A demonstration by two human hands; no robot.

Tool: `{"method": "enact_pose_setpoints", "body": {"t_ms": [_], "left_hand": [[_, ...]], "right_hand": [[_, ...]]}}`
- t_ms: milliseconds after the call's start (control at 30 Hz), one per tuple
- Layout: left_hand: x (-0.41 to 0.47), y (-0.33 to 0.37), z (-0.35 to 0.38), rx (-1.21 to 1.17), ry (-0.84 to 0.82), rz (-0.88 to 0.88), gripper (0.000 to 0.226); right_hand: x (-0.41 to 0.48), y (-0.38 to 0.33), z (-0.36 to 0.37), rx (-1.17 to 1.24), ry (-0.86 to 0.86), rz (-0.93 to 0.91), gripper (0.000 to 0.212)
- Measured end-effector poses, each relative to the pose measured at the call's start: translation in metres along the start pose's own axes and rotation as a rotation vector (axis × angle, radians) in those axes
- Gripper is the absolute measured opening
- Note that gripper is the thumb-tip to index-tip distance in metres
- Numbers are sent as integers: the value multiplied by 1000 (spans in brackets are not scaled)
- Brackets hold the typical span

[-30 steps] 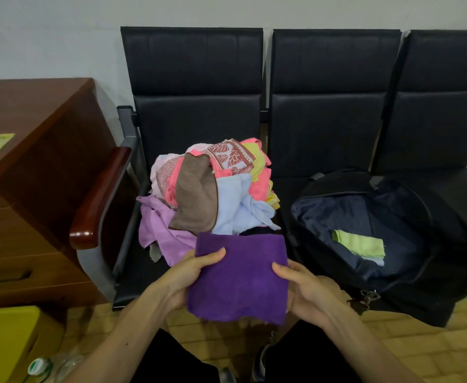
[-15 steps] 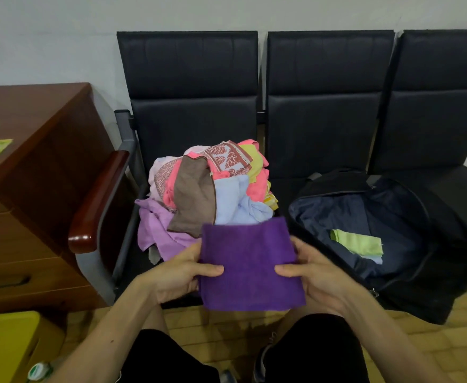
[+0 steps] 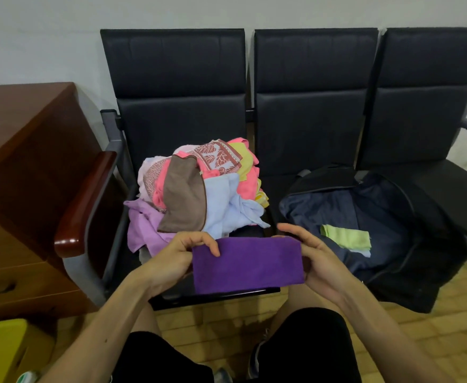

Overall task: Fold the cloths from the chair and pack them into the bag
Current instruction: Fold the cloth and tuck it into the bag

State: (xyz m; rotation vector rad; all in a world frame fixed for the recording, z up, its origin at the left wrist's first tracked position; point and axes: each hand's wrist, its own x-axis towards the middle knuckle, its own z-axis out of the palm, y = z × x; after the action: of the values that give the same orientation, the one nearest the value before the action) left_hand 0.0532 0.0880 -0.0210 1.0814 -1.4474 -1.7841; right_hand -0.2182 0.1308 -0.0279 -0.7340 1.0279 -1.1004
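Two hands on a folded purple cloth (image 3: 247, 265), left hand (image 3: 171, 255) and right hand (image 3: 318, 258) each pinching an end, just left of the bag (image 3: 409, 286), cloth pile (image 3: 199, 189) farther left, green cloth (image 3: 347, 239) inside.

1. The left chair (image 3: 177, 78), middle chair (image 3: 309, 78) and right chair (image 3: 426, 78) are standing in a row, with their backs at 12 o'clock.
2. The cloth pile (image 3: 199, 194) is lying on the left chair's seat.
3. The bag (image 3: 420, 277) is lying open at 3 o'clock of the pile, spreading over the middle and right seats.
4. A small cloth (image 3: 347, 239) is lying inside the bag.
5. The held cloth (image 3: 247, 265) is hanging at 6 o'clock of the pile. The left hand (image 3: 171, 258) is gripping its 9 o'clock end and the right hand (image 3: 318, 258) its 3 o'clock end.
6. The counter (image 3: 33, 161) is standing at 9 o'clock of the left chair, just beside its armrest (image 3: 88, 200).
7. A box (image 3: 2, 349) is sitting on the floor (image 3: 448, 327) at 6 o'clock of the counter.
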Motion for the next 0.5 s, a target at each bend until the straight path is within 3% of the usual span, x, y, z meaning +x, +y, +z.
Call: {"method": "enact_pose_setpoints", "body": {"t_ms": [167, 333, 500], "left_hand": [[8, -6, 7, -26, 14, -25, 72], [27, -19, 26, -96, 12, -112, 68], [64, -40, 49, -352, 113, -265, 40]], "right_hand": [[-4, 16, -13, 147, 19, 241, 46], [-10, 25, -25, -271, 128, 230, 31], [-10, 24, -62, -290, 280, 190, 43]]}}
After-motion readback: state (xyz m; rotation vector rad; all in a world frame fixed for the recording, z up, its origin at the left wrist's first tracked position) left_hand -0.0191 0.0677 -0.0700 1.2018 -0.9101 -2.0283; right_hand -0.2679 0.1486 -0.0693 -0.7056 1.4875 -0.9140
